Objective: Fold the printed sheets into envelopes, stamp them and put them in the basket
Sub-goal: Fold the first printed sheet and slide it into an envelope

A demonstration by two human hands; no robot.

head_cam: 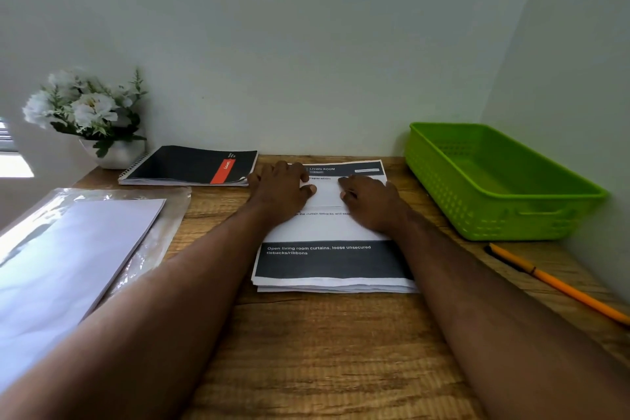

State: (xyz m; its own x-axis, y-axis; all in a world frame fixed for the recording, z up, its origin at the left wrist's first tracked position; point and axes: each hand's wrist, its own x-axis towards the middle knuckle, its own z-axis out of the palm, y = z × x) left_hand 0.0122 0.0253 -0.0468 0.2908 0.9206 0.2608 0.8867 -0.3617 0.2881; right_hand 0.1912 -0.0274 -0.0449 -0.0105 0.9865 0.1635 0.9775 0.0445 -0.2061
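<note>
Both hands are lying flat, fingers relaxed and gripping nothing: the left hand (280, 191) and right hand (370, 203) are pressing the far half of the printed sheets (329, 261), stacked mid-bench (306, 351). The green basket (504, 215) is sitting just right (an orange pencil (559, 285) beside it).

Both forearms stretched forward, bare, converging toward the far end. Left hand (281, 189) palm down, fingers (300, 174) loosely bent, thumb tucked toward the right. Right hand (370, 203) palm down just beside it, fingers (351, 182) curled slightly, tips pressing down. Small gap between the two thumbs.
</note>
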